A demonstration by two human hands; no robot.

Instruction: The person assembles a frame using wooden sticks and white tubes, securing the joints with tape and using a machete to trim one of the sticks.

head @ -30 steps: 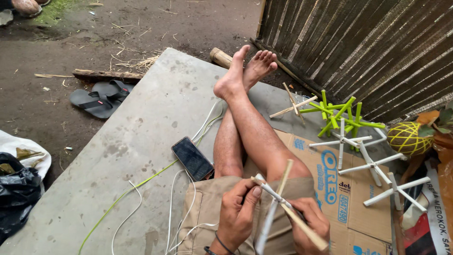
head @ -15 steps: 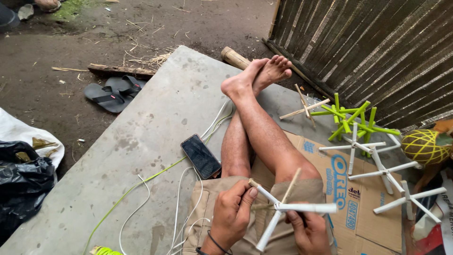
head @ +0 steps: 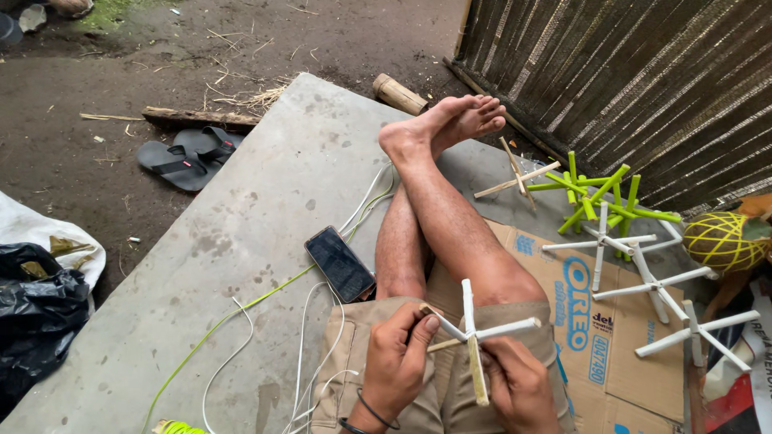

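Observation:
Both hands hold a small star-shaped frame of crossed sticks (head: 470, 329) over my lap. It has white arms and one bare tan stick pointing down. My left hand (head: 394, 362) pinches the frame's left arm between thumb and fingers. My right hand (head: 519, 386) grips the frame from below at the tan stick. My crossed bare legs (head: 438, 209) stretch out ahead on a grey concrete slab (head: 241, 241).
A black phone (head: 339, 263) lies by my left knee amid white and green strips (head: 305, 321). White stick frames (head: 643, 281) and green ones (head: 599, 197) rest on flattened cardboard (head: 579, 321) at right, beside a yellow woven ball (head: 716, 241). Sandals (head: 183, 157), black bag (head: 36, 313), woven wall (head: 627, 80).
The stick frame has been turned in my hands: the tan stick now points down and a white arm stands upright. The view has shifted slightly.

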